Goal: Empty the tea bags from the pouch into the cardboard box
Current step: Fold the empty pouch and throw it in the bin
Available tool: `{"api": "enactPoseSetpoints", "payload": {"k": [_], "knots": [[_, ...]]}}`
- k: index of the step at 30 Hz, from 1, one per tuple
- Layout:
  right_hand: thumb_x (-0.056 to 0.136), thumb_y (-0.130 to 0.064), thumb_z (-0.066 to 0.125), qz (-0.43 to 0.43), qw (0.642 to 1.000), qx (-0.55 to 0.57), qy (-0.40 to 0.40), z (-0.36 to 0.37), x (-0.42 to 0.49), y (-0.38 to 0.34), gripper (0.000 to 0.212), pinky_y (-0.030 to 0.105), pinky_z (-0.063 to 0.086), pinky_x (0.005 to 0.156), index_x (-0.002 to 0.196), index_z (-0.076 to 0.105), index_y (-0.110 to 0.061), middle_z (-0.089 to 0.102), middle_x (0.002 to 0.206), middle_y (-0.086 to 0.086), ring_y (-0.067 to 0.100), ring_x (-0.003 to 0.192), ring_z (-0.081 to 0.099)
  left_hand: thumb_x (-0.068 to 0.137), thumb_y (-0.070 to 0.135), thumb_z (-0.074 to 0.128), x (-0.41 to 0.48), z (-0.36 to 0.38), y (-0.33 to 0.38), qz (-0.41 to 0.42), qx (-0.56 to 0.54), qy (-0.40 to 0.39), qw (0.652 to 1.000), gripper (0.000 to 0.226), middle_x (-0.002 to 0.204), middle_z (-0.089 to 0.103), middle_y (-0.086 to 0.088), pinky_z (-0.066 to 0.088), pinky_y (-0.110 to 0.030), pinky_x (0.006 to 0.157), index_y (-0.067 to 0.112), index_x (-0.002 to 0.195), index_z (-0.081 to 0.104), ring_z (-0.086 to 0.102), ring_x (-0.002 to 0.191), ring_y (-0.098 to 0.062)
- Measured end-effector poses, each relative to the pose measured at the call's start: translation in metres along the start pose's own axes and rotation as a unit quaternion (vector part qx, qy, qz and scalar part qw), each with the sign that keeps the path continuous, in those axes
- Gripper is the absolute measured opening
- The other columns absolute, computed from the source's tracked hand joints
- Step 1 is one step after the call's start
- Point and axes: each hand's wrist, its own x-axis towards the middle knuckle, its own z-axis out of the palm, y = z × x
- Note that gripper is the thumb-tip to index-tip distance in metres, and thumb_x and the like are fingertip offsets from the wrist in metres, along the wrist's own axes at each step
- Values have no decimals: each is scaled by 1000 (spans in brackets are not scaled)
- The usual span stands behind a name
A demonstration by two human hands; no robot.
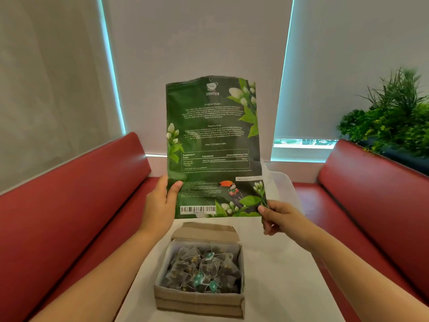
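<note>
A dark green tea pouch [212, 145] with white flowers and a barcode is held upright above the table, its printed back facing me. My left hand [160, 205] grips its lower left edge, thumb on the front. My right hand [278, 217] pinches its lower right corner. Directly below stands an open cardboard box [199, 300] holding several dark pyramid tea bags [204, 268] with green tags and white strings. A clear plastic piece [283, 189] shows behind the pouch at the right.
The box sits on a white table [285, 287]. Red benches [76, 205] line both sides and the far end. A green plant [392, 117] stands at the back right. Drawn window blinds fill the background.
</note>
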Motion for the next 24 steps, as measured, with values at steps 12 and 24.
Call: {"api": "enactPoseSetpoints", "payload": {"k": [12, 24], "knots": [[92, -9, 56, -37, 986, 144, 80, -20, 27, -26, 14, 28, 54, 65, 101, 66, -10, 74, 88, 4, 17, 77, 68, 89, 30, 58, 2, 8, 19, -154, -206, -112, 960, 17, 94, 74, -4, 55, -35, 78, 15, 95, 66, 70, 88, -21], [96, -6, 46, 21, 978, 210, 2, -27, 12, -23, 25, 24, 55, 62, 109, 66, -13, 75, 94, 2, 12, 80, 70, 93, 14, 53, 10, -3, 32, -249, -255, -129, 925, 18, 80, 73, 0, 50, -35, 74, 21, 80, 64, 66, 72, -17]]}}
